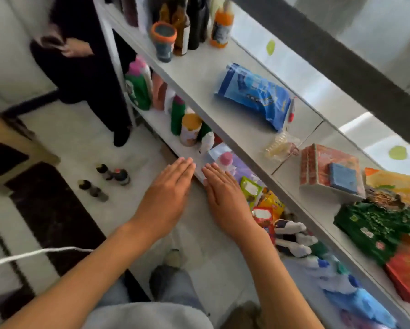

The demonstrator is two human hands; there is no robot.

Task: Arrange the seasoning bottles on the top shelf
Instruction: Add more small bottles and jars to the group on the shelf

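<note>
Both my hands are stretched out flat, palms down, in front of the white shelf unit. My left hand [169,184] and my right hand [223,189] hold nothing and hover side by side near the lower shelf's front edge. On the top shelf [199,74], at its far left end, stand several seasoning bottles: a jar with an orange rim [163,41], a brown bottle [181,29], a dark bottle [196,22] and an orange-capped bottle [220,27]. Several small dark bottles [104,181] stand on the floor to the left of my hands.
The top shelf also carries a blue bag [253,93], a clear hair clip [279,146], a box [329,172] and green and red packets [374,229]. Lower shelves hold bottles [139,89] and snack packets [268,205]. A person in black [87,67] stands at the shelf's left end.
</note>
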